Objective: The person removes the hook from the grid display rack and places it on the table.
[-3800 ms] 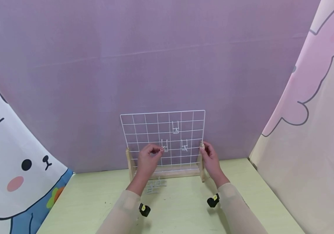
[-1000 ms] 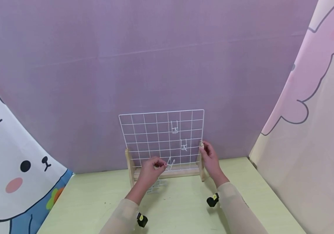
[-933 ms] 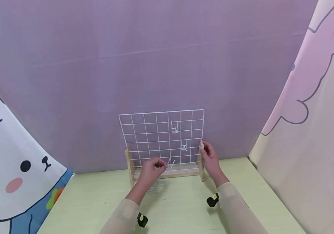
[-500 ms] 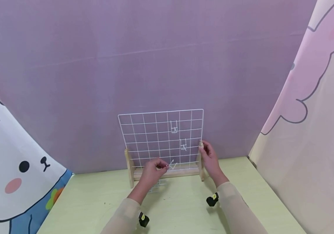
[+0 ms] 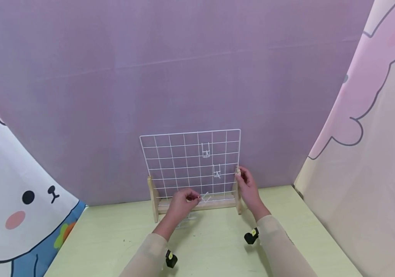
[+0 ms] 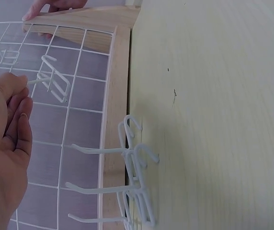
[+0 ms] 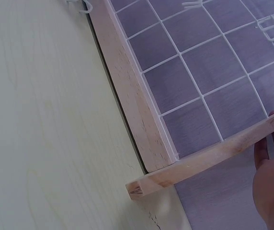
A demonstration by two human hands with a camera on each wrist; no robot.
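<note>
the left hand (image 5: 181,204), fingers curled, is pinching a wire hook (image 6: 51,79) by its prong before the lower grid panel (image 5: 187,167). the right hand (image 5: 249,188) is gripping the wooden upright (image 7: 199,165) at the grid panel's right edge. two hung hooks (image 5: 205,154) are hanging on the grid panel; loose hooks (image 6: 139,184) are resting on the counter (image 5: 218,246) in front of it.

Facing you across the far side is a purple cloth backdrop (image 5: 183,69), a long faint crease running over it. On your left, a printed panel (image 5: 5,188) shows a white cartoon face with a pink cheek against blue. On your right stands a cream panel (image 5: 367,200) with a pink, dark-outlined shape. Below you, the pale yellow-green desk (image 5: 104,234) catches soft shadows and carries small dark marks.
</note>
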